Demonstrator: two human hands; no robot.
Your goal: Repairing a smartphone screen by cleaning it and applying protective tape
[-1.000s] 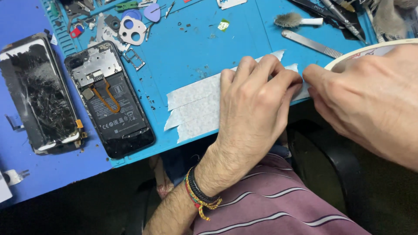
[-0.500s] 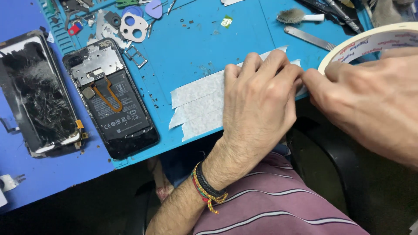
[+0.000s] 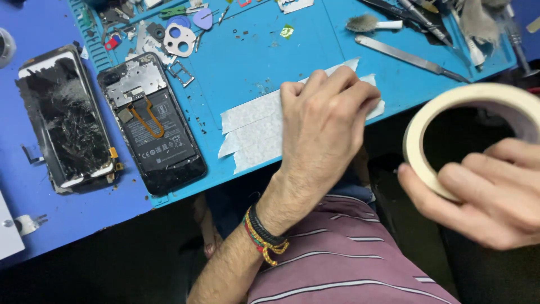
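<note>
Blue covers nearly everything up top: a light blue rubber work mat (image 3: 253,62) lies on a darker blue bench (image 3: 34,197), and below them the frame falls to dark floor and the person's striped maroon shirt (image 3: 349,259).

Three strips of pale masking tape (image 3: 250,132) lie stacked along the mat's near edge at centre frame. Their long axis runs from lower left up toward the upper right, and their right halves are hidden under the left hand (image 3: 326,124), which lies flat, fingers together, pressing the strips down. A cluster of woven and black bracelets (image 3: 264,236) circles that wrist.

One roll of cream masking tape (image 3: 467,112) stands at the right edge, its open hole facing the camera and its far side cut off by the frame. The right hand (image 3: 484,197) grips the roll's lower rim between thumb and fingers, well apart from the left hand.

Two phones lie at the left with their long axes running roughly up and down the frame: a black phone with a shattered screen (image 3: 64,121) on the bench, and an opened black phone showing battery and orange flex cable (image 3: 152,124) on the mat.

Along the top, one small white-handled brush (image 3: 371,23) and one flat metal prying tool (image 3: 410,56) are clear; the small parts at upper left are too jumbled to count.
</note>
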